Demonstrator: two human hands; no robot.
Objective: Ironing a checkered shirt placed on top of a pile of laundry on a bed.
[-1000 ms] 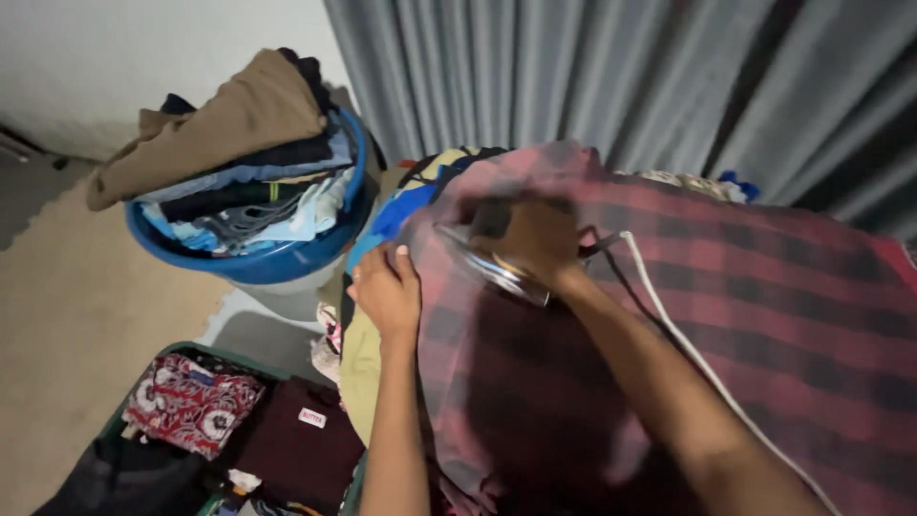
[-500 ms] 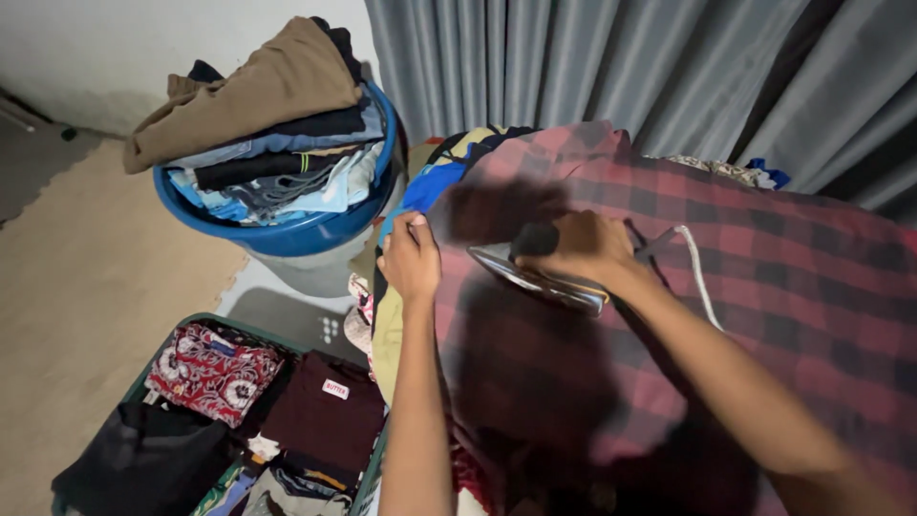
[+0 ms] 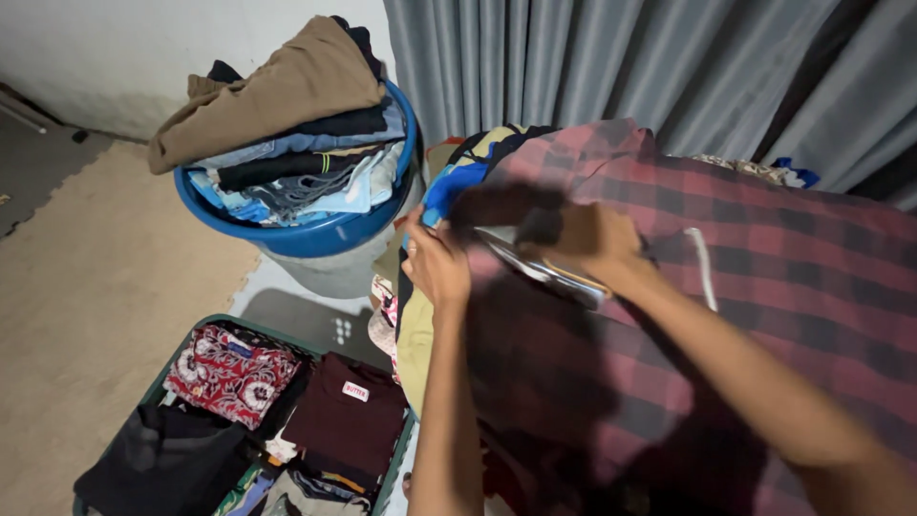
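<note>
A red-and-black plaid cloth (image 3: 764, 277) covered the right half of the frame, draped over a heap of other fabric whose blue and yellow edges showed at upper centre. Behind it, grey curtains (image 3: 611, 67) filled the top right. In the upper left a blue tub (image 3: 315, 239) stood piled with folded clothes, a tan garment on top. In the lower left lay a green crate (image 3: 153, 392) holding 1 patterned red piece, 1 maroon piece and darker items.

The iron (image 3: 540, 268) sat on the cloth near its left edge, a little above mid-frame, its long axis running from upper left down to lower right, nose toward the upper left. The right hand (image 3: 587, 239) was wrapped around the handle, fingers curled closed on it, directly over the iron. A white cord (image 3: 705, 268) trailed off to the right of that hand across the cloth.

The left hand (image 3: 437, 263) lay just left of the iron's nose, pinching the cloth's edge. It was the nearer hand to that edge; the iron pointed toward it, the 2 close but apart.
</note>
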